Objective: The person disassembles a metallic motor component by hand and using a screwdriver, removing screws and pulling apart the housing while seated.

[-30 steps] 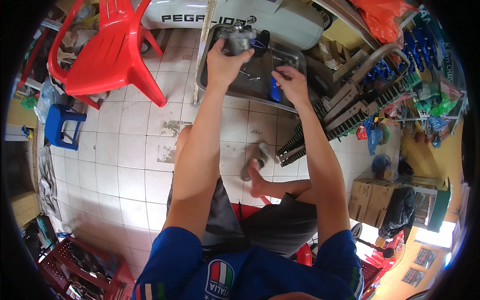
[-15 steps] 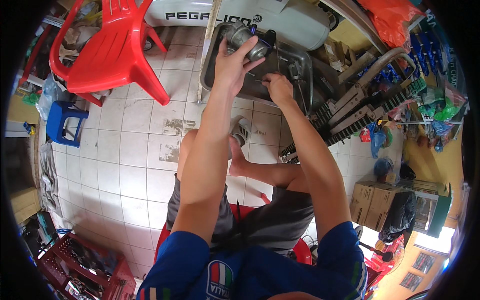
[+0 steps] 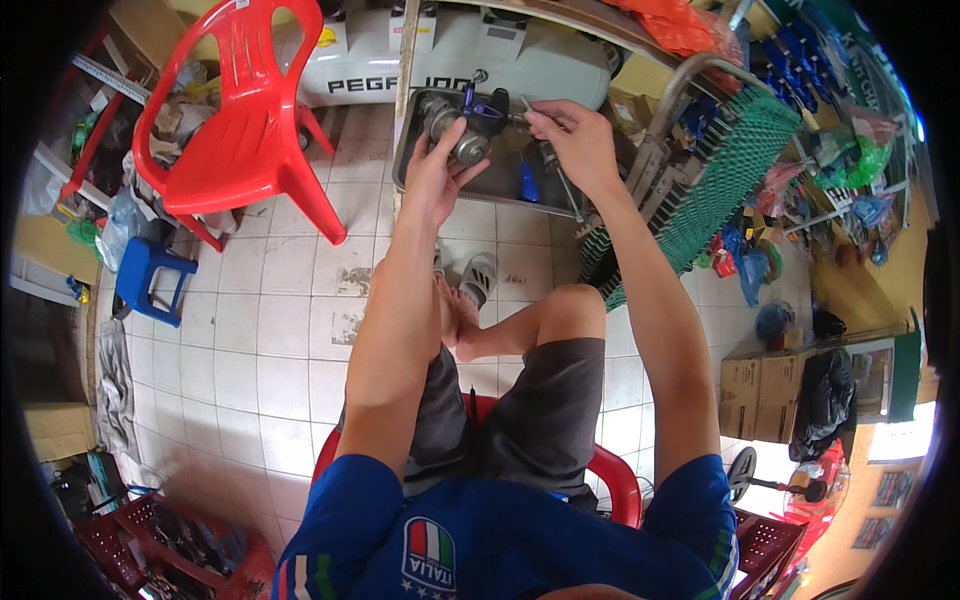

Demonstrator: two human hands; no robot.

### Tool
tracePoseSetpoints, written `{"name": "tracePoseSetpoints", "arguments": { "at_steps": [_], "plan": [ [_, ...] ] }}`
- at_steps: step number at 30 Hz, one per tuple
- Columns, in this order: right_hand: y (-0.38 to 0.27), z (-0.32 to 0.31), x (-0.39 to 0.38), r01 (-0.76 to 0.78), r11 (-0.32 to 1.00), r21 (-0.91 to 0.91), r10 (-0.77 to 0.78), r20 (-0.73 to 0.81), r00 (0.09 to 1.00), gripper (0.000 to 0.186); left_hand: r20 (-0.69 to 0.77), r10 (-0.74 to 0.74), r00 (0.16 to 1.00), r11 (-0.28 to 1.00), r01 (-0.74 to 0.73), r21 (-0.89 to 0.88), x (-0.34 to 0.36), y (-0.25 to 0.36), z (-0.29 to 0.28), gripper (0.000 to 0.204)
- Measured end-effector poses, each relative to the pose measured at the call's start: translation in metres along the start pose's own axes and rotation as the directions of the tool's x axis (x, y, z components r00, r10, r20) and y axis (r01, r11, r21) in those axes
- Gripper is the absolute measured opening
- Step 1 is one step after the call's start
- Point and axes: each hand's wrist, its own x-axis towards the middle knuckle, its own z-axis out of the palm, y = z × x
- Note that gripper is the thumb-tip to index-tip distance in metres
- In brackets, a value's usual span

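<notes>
My left hand (image 3: 437, 183) is closed around a grey metal machine part (image 3: 468, 146) with a round end and black and blue fittings, held up over a shallow metal tray (image 3: 490, 190). To the right of it, my right hand (image 3: 578, 140) pinches a small, thin metal piece (image 3: 527, 102) near the part's black end; its exact kind is too small to tell. Inside the tray lies a screwdriver with a blue handle (image 3: 528, 182), and beside it a long metal tool (image 3: 567, 188) is partly hidden by my right hand and wrist.
Behind the tray lies a white tank (image 3: 440, 65). A red plastic chair (image 3: 235, 165) and a blue stool (image 3: 152, 280) stand to the left. A folded frame with green mesh (image 3: 715, 180) leans close to my right forearm. Cardboard boxes (image 3: 760, 395) are farther right.
My right hand has risen from the tray to beside the machine part, with the thin piece in its fingers. My head view has shifted, and the blue screwdriver handle now shows.
</notes>
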Motion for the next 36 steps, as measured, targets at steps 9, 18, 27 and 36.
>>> {"name": "tracePoseSetpoints", "arguments": {
  "at_steps": [9, 18, 27, 36],
  "plan": [
    [-0.053, -0.018, -0.029, 0.113, 0.973, -0.202, -0.096, 0.09, 0.991, 0.026, 0.129, 0.098, 0.987, 0.99, -0.109, 0.084, -0.051, -0.007, 0.051, 0.078],
    [-0.031, -0.006, -0.04, 0.019, 0.988, -0.15, -0.003, 0.108, 0.994, 0.024, 0.083, 0.076, 0.994, 0.988, -0.086, 0.13, -0.044, -0.034, 0.029, 0.089],
    [0.056, -0.013, -0.017, -0.231, 0.972, -0.044, 0.226, -0.097, 0.969, 0.024, -0.314, 0.307, 0.898, 0.943, -0.331, -0.026, -0.014, 0.006, 0.005, 0.094],
    [0.151, 0.019, -0.013, -0.216, 0.862, -0.458, 0.187, -0.109, 0.976, 0.022, -0.508, 0.441, 0.739, 0.875, -0.479, 0.063, -0.001, 0.036, -0.051, 0.084]
  ]
}}
